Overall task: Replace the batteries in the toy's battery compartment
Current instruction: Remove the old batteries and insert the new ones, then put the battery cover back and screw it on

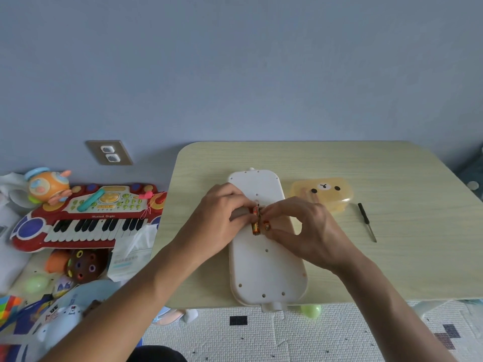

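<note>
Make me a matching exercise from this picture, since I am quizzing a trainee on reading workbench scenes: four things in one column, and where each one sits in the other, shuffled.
Things:
1. screwdriver
2. yellow bear box
3. toy keyboard
4. white toy

Places:
A. flat on the table, under both hands
B. off the table, among the toys to the left
C. on the table, right of the box
D. on the table, just behind the right hand

Pairs: 1-C, 2-D, 3-B, 4-A
</note>
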A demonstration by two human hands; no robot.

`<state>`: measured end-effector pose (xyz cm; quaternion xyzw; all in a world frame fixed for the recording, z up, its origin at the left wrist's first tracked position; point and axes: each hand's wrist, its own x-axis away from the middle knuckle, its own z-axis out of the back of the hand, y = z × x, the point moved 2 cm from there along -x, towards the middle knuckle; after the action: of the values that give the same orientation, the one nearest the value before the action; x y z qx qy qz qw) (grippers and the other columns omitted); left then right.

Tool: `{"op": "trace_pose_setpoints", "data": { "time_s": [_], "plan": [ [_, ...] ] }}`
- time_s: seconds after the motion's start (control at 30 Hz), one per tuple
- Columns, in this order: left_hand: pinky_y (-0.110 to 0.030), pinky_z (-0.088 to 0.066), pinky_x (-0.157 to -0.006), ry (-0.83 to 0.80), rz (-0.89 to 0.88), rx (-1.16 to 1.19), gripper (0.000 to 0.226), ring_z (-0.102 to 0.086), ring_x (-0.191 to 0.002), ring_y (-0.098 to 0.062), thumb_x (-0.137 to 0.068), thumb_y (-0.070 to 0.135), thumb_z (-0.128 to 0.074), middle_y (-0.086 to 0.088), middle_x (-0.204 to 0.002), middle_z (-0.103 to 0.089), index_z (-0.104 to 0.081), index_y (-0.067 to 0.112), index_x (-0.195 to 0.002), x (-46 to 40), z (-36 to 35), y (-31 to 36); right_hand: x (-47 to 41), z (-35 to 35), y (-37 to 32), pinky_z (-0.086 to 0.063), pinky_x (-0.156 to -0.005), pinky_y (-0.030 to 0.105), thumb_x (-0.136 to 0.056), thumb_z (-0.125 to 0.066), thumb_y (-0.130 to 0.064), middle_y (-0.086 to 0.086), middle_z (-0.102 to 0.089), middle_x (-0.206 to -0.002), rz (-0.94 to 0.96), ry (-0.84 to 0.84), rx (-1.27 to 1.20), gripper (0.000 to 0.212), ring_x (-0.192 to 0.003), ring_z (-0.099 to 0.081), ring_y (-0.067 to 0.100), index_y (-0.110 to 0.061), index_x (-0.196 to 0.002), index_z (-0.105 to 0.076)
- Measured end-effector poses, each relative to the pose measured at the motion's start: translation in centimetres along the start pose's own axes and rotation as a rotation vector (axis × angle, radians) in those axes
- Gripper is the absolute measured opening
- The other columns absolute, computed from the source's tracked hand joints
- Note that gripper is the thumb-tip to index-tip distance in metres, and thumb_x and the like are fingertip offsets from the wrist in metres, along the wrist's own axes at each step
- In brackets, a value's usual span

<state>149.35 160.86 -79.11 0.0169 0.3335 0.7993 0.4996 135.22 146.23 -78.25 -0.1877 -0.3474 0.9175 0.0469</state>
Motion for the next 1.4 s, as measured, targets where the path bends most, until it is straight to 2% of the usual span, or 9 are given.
{"op": "trace_pose_setpoints", "data": {
  "time_s": [0.13, 0.27, 0.43, 0.6, 0.77, 0.9, 0.97, 1.2, 1.4],
  "plan": [
    [-0.007, -0.032, -0.095, -0.003, -0.052, -0.054, 0.036, -0.051, -0.104, -0.011, -0.084, 0.039, -0.073, 0.009, -0.107, -0.063, -0.076, 0.023, -0.116, 0.8, 0.0, -0.2, 0.3, 0.1, 0.5, -0.045, -0.102, 0.032, -0.078, -0.080, -0.030, -0.014, -0.074, -0.110, -0.004, 0.028, 0.047, 0.022, -0.111, -0.062, -0.003, -0.026, -0.099, -0.081],
    [-0.022, -0.042, -0.098, -0.007, -0.115, -0.072, 0.044, -0.053, -0.106, -0.015, -0.086, 0.046, -0.065, 0.004, -0.111, -0.066, -0.075, 0.019, -0.119, 1.2, -0.2, -0.4, 0.4, -0.3, 0.7, -0.033, -0.095, 0.007, -0.079, -0.084, -0.019, -0.008, -0.072, -0.111, -0.016, 0.077, 0.062, 0.020, -0.106, -0.051, -0.018, -0.023, -0.099, -0.082],
    [-0.027, -0.044, -0.098, -0.004, -0.162, -0.111, 0.043, -0.053, -0.107, -0.017, -0.089, 0.044, -0.060, 0.000, -0.113, -0.067, -0.074, 0.017, -0.120, 1.3, 0.0, -0.5, 0.3, -0.7, 1.2, -0.034, -0.102, 0.021, -0.076, -0.084, -0.034, -0.010, -0.064, -0.121, -0.120, 0.115, 0.083, 0.026, -0.114, -0.044, -0.011, -0.029, -0.100, -0.077],
    [-0.019, -0.040, -0.100, -0.026, -0.172, -0.122, 0.043, -0.052, -0.109, -0.016, -0.088, 0.043, -0.062, 0.000, -0.115, -0.067, -0.075, 0.018, -0.119, 1.3, 0.0, -0.6, 0.1, -1.4, 1.3, -0.024, -0.094, -0.004, -0.073, -0.085, -0.027, -0.010, -0.055, -0.127, -0.215, 0.104, 0.020, 0.054, -0.114, -0.035, -0.024, -0.025, -0.124, -0.068],
    [-0.023, -0.042, -0.101, -0.015, -0.172, -0.106, 0.040, -0.052, -0.111, -0.018, -0.087, 0.042, -0.064, -0.001, -0.115, -0.067, -0.076, 0.017, -0.117, 1.3, -0.2, -0.8, -0.1, -2.0, 1.2, -0.034, -0.099, 0.011, -0.068, -0.071, -0.035, -0.009, -0.044, -0.135, -0.386, 0.053, -0.119, 0.077, -0.122, -0.042, 0.004, -0.027, -0.142, -0.054],
    [-0.023, -0.042, -0.101, -0.004, -0.142, -0.055, 0.044, -0.051, -0.111, -0.017, -0.087, 0.045, -0.061, 0.000, -0.116, -0.065, -0.076, 0.017, -0.117, 1.3, -0.4, -0.8, -0.6, -2.7, 1.2, -0.042, -0.110, 0.035, -0.071, -0.075, -0.026, -0.010, -0.038, -0.139, -0.504, 0.092, -0.237, 0.078, -0.129, -0.044, 0.013, -0.028, -0.144, -0.051],
    [-0.017, -0.039, -0.101, -0.009, -0.125, -0.044, 0.046, -0.051, -0.111, -0.016, -0.087, 0.048, -0.059, 0.002, -0.117, -0.065, -0.076, 0.018, -0.118, 1.3, -0.4, -0.9, -0.8, -2.9, 1.0, -0.041, -0.111, 0.036, -0.077, -0.078, -0.017, -0.009, -0.036, -0.143, -0.514, 0.093, -0.251, 0.074, -0.131, -0.042, 0.012, -0.026, -0.145, -0.050],
    [-0.009, -0.031, -0.103, -0.079, -0.061, 0.037, 0.050, -0.048, -0.119, -0.010, -0.085, 0.054, -0.060, 0.009, -0.124, -0.062, -0.071, 0.026, -0.124, 1.2, 0.2, -1.1, -0.4, -2.2, 1.7, -0.042, -0.113, 0.040, -0.077, -0.083, -0.033, -0.019, -0.026, -0.154, -0.484, -0.028, -0.281, 0.084, -0.136, -0.039, 0.008, -0.027, -0.151, -0.043],
    [-0.035, -0.043, -0.105, -0.018, 0.154, 0.064, 0.045, -0.050, -0.122, -0.010, -0.090, 0.044, -0.063, 0.007, -0.128, -0.060, -0.063, 0.030, -0.133, 1.1, 3.4, -4.8, -0.1, -1.8, 1.7, -0.037, -0.106, 0.026, -0.065, -0.092, -0.037, -0.025, -0.010, -0.160, -0.471, -0.153, -0.216, 0.113, -0.134, -0.024, -0.002, -0.031, -0.157, -0.027]
  ]
}}
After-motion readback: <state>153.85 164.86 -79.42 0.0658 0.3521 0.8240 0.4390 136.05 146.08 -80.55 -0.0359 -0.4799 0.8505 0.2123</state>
